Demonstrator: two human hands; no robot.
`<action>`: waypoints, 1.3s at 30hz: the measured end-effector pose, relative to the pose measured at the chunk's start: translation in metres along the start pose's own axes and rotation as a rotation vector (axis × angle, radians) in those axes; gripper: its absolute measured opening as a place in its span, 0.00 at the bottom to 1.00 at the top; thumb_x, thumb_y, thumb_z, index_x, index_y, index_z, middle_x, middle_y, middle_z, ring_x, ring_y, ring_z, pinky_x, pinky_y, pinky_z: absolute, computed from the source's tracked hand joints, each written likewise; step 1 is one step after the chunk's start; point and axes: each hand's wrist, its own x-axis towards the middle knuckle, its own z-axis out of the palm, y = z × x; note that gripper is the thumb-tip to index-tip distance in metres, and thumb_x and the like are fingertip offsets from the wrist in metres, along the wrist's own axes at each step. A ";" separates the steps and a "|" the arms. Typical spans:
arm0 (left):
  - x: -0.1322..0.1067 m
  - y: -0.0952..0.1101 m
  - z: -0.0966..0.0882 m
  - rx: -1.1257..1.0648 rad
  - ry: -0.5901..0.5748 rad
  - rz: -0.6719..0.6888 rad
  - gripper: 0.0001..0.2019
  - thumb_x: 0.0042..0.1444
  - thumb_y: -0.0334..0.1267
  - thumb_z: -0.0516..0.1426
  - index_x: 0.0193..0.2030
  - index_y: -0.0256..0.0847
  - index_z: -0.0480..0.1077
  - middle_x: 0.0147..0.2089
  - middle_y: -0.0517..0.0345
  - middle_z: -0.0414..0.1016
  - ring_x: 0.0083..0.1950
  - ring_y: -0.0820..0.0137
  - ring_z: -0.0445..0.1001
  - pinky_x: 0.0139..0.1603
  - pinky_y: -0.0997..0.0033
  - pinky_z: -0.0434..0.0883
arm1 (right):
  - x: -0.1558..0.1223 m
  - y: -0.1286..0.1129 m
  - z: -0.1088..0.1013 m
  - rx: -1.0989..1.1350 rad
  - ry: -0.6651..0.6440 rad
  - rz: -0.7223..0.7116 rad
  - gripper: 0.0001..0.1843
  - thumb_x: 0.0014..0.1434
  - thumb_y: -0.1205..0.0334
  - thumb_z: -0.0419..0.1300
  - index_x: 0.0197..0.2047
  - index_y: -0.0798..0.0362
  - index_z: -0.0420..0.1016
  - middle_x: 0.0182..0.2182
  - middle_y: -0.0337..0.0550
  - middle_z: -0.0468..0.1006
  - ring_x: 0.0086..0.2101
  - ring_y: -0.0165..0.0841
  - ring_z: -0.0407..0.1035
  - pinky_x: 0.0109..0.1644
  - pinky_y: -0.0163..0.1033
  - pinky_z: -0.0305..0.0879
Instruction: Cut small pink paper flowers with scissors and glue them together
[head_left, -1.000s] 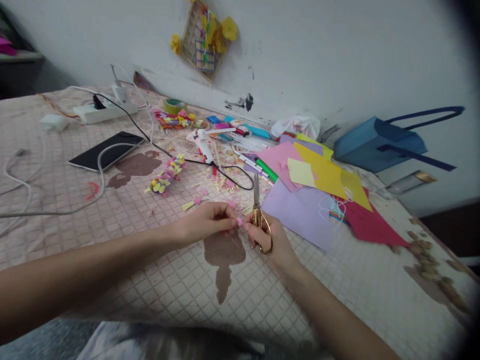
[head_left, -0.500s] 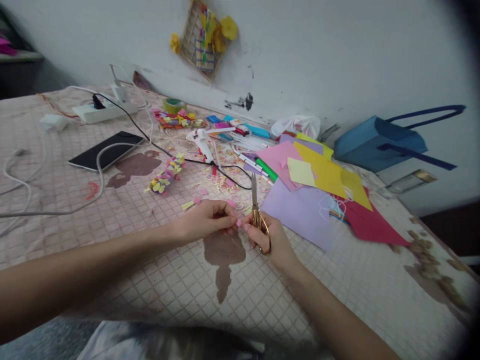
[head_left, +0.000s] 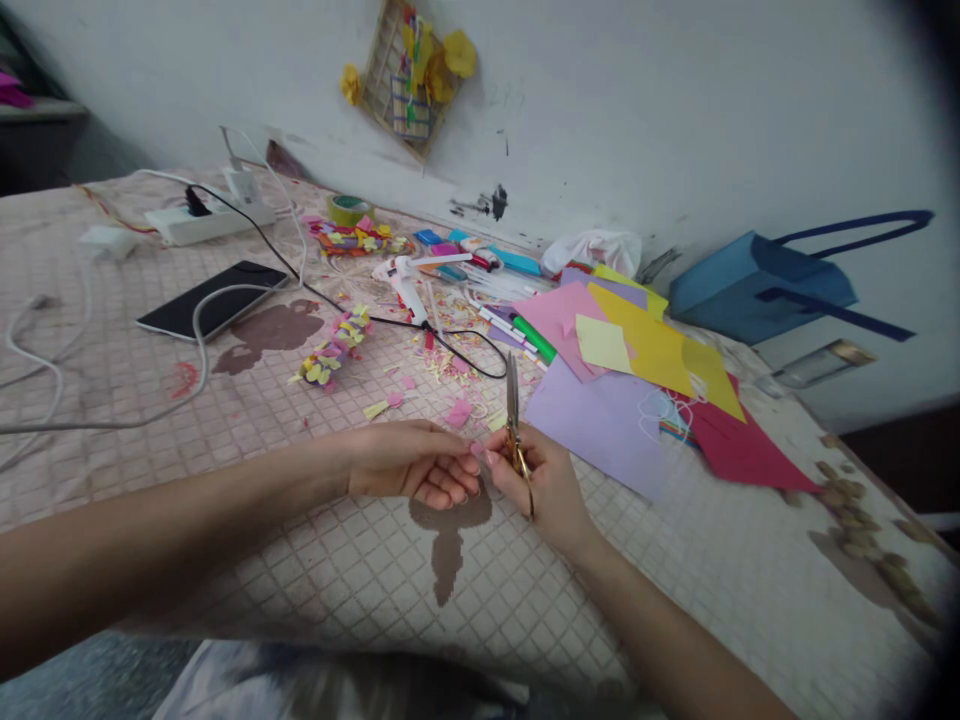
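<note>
My right hand (head_left: 544,485) grips gold-handled scissors (head_left: 514,420), blades closed and pointing away from me. My left hand (head_left: 416,462) lies just to its left, palm turned up, fingers curled; its fingertips meet the right hand's around a tiny pink paper bit (head_left: 475,449). Both hands hover low over a pink checked cloth (head_left: 315,560) with a brown bear print (head_left: 448,525). A small pink paper scrap (head_left: 457,411) lies just beyond the hands.
Coloured paper sheets (head_left: 637,350) spread to the right, with a blue bag (head_left: 757,285) behind. A glue gun (head_left: 401,280), markers (head_left: 517,330), paper flower garland (head_left: 334,350), phone (head_left: 214,300), power strip (head_left: 206,222) and cables (head_left: 90,420) lie beyond and to the left.
My left hand has rolled palm-up and dropped slightly toward me. My right hand turned the scissors so the handles show edge-on. A pink scrap now lies uncovered beyond the hands.
</note>
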 end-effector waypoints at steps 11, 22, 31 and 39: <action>0.003 -0.003 0.004 0.431 0.247 0.490 0.08 0.52 0.38 0.57 0.32 0.34 0.65 0.26 0.62 0.70 0.26 0.79 0.69 0.29 0.78 0.66 | 0.004 0.001 -0.001 0.136 -0.063 0.202 0.07 0.52 0.60 0.56 0.29 0.55 0.67 0.16 0.32 0.62 0.17 0.24 0.56 0.20 0.29 0.53; -0.002 0.002 0.004 0.240 0.268 0.472 0.08 0.52 0.37 0.57 0.30 0.34 0.65 0.25 0.62 0.71 0.25 0.80 0.68 0.27 0.80 0.64 | -0.001 0.002 -0.004 0.354 -0.129 0.206 0.21 0.60 0.48 0.47 0.30 0.57 0.68 0.15 0.32 0.59 0.16 0.23 0.54 0.20 0.30 0.51; -0.005 0.012 -0.005 0.269 0.317 0.635 0.09 0.53 0.40 0.57 0.32 0.34 0.65 0.30 0.58 0.71 0.32 0.75 0.69 0.36 0.73 0.67 | -0.004 0.007 -0.021 0.239 -0.353 0.259 0.20 0.58 0.48 0.50 0.29 0.57 0.69 0.15 0.31 0.56 0.16 0.22 0.53 0.19 0.29 0.51; -0.005 0.011 -0.005 0.235 0.334 0.641 0.09 0.53 0.39 0.56 0.31 0.34 0.65 0.30 0.58 0.71 0.32 0.76 0.68 0.37 0.73 0.66 | -0.003 0.010 -0.020 0.217 -0.361 0.275 0.21 0.57 0.46 0.51 0.26 0.56 0.68 0.15 0.31 0.56 0.16 0.23 0.51 0.17 0.29 0.51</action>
